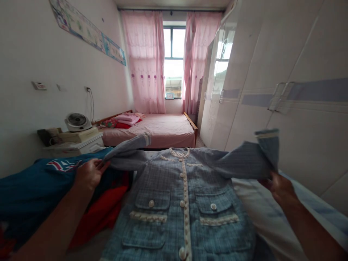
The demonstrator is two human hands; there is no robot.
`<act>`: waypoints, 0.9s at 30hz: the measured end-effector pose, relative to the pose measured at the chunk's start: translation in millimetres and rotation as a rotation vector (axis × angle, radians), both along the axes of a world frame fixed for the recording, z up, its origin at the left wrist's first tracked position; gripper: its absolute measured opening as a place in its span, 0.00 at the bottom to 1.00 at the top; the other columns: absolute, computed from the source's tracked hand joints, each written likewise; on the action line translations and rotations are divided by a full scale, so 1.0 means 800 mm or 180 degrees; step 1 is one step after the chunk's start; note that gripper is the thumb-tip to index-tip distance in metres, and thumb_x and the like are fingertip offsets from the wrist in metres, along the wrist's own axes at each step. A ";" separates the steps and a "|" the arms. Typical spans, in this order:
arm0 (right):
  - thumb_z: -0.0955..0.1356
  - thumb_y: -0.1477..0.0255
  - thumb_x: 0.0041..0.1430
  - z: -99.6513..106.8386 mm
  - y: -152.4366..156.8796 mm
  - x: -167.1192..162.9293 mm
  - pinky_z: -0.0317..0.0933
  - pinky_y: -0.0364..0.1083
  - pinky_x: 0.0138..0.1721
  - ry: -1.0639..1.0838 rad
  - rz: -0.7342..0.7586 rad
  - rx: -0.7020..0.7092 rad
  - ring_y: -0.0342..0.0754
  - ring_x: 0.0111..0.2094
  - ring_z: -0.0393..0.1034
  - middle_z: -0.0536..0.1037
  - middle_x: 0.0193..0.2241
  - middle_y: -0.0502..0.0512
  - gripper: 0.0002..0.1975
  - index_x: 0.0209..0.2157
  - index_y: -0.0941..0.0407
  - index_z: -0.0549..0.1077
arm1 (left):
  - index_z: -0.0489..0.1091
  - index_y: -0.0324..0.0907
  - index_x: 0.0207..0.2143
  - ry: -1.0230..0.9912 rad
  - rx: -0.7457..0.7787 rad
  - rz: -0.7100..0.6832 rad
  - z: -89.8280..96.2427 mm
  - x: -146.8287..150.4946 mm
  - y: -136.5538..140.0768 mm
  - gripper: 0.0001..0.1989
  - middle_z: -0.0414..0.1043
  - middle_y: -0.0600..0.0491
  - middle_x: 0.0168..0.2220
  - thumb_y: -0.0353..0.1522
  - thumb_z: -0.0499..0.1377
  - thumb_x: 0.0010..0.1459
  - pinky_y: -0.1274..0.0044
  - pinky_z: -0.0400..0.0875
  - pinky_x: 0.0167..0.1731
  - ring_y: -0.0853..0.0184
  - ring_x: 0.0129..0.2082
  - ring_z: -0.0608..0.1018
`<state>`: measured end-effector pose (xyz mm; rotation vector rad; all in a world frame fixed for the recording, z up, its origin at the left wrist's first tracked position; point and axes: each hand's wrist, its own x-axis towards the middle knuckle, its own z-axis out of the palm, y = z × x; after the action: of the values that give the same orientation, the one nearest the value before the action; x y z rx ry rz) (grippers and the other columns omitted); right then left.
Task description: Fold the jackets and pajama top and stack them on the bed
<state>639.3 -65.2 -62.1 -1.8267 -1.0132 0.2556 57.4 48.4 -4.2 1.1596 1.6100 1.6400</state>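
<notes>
A blue-grey jacket [174, 192] with white braided trim, round pearly buttons and flap pockets lies front side up before me, its collar pointing away. My left hand [91, 173] pinches one sleeve near its bend, and the cuff folds back toward the collar. On the other side, my right hand [278, 186] is closed on the second sleeve, whose cuff end sticks up above the fingers. Both sleeves are drawn out sideways. The jacket's lower hem runs out of view at the bottom.
Dark blue clothing [29, 181] and a red garment [100, 214] lie at the left. Beyond stand a cabinet [78, 143] with a small fan [78, 122] and a pink-sheeted bed [165, 127]. White wardrobes [272, 137] line the right wall. A pale sheet [266, 206] spreads beneath the jacket.
</notes>
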 end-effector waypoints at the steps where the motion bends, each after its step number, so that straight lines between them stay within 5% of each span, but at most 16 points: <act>1: 0.55 0.52 0.51 -0.016 -0.014 0.008 0.68 0.53 0.31 0.0193 -0.0123 -0.0089 0.58 0.30 0.75 0.76 0.27 0.67 0.24 0.32 0.55 0.69 | 0.60 0.42 0.44 -0.0048 0.0035 0.0113 -0.010 -0.006 -0.016 0.13 0.73 0.53 0.39 0.29 0.45 0.57 0.70 0.73 0.44 0.61 0.49 0.72; 4: 0.63 0.54 0.41 -0.070 -0.061 0.007 0.70 0.54 0.30 0.0443 -0.0247 -0.0449 0.58 0.28 0.75 0.77 0.24 0.63 0.17 0.28 0.53 0.69 | 0.61 0.48 0.50 0.0549 0.0022 -0.0049 -0.057 -0.012 -0.079 0.20 0.68 0.56 0.52 0.37 0.54 0.54 0.67 0.63 0.55 0.57 0.57 0.66; 7: 0.66 0.55 0.39 -0.111 -0.107 -0.018 0.68 0.56 0.42 0.0291 0.0201 -0.0698 0.61 0.40 0.74 0.80 0.37 0.61 0.22 0.35 0.53 0.72 | 0.70 0.52 0.47 0.1811 -0.0211 -0.1299 -0.115 -0.014 -0.146 0.22 0.65 0.56 0.57 0.43 0.60 0.47 0.66 0.60 0.57 0.54 0.58 0.65; 12: 0.66 0.56 0.44 -0.128 -0.143 -0.066 0.62 0.53 0.51 0.0557 0.0754 -0.0864 0.58 0.50 0.68 0.75 0.47 0.63 0.31 0.49 0.55 0.66 | 0.62 0.58 0.56 0.2337 -0.0617 -0.1920 -0.174 -0.034 -0.213 0.29 0.61 0.58 0.59 0.40 0.59 0.49 0.65 0.60 0.56 0.55 0.58 0.64; 17: 0.68 0.64 0.37 -0.107 -0.135 -0.099 0.61 0.54 0.52 0.0950 0.1327 -0.0379 0.59 0.54 0.64 0.72 0.51 0.66 0.32 0.48 0.57 0.65 | 0.54 0.64 0.59 0.2565 -0.0454 -0.2639 -0.173 -0.041 -0.230 0.40 0.48 0.64 0.63 0.28 0.57 0.43 0.61 0.52 0.58 0.55 0.62 0.55; 20: 0.68 0.67 0.39 -0.094 -0.130 -0.119 0.65 0.53 0.48 0.1186 0.1116 -0.0251 0.57 0.48 0.70 0.76 0.45 0.62 0.24 0.42 0.55 0.66 | 0.61 0.61 0.56 0.2531 -0.0369 -0.2332 -0.171 -0.029 -0.231 0.38 0.50 0.61 0.63 0.26 0.56 0.41 0.63 0.53 0.58 0.55 0.62 0.56; 23: 0.67 0.68 0.43 -0.080 -0.125 -0.132 0.69 0.49 0.39 0.1667 0.0989 -0.0211 0.52 0.37 0.74 0.78 0.35 0.56 0.15 0.36 0.54 0.66 | 0.74 0.53 0.45 0.2243 -0.0411 -0.1881 -0.165 -0.013 -0.225 0.25 0.64 0.55 0.57 0.31 0.58 0.41 0.65 0.58 0.56 0.53 0.58 0.65; 25: 0.66 0.67 0.44 -0.065 -0.118 -0.133 0.69 0.47 0.31 0.1924 0.0912 -0.0134 0.50 0.30 0.74 0.76 0.28 0.52 0.14 0.36 0.53 0.65 | 0.76 0.49 0.40 0.1776 -0.0546 -0.1510 -0.151 -0.001 -0.221 0.17 0.71 0.52 0.52 0.38 0.59 0.45 0.65 0.62 0.55 0.53 0.54 0.70; 27: 0.66 0.65 0.45 -0.046 -0.111 -0.133 0.68 0.46 0.26 0.1828 0.0680 0.0107 0.49 0.26 0.72 0.75 0.26 0.50 0.16 0.38 0.53 0.65 | 0.74 0.46 0.43 0.1078 -0.0867 -0.1234 -0.132 0.013 -0.218 0.20 0.75 0.51 0.47 0.44 0.55 0.51 0.66 0.68 0.50 0.54 0.50 0.74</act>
<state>532.7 -153.9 -98.8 -1.4809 -0.7897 0.8348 67.7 -126.3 -110.1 1.5426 1.6153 0.9866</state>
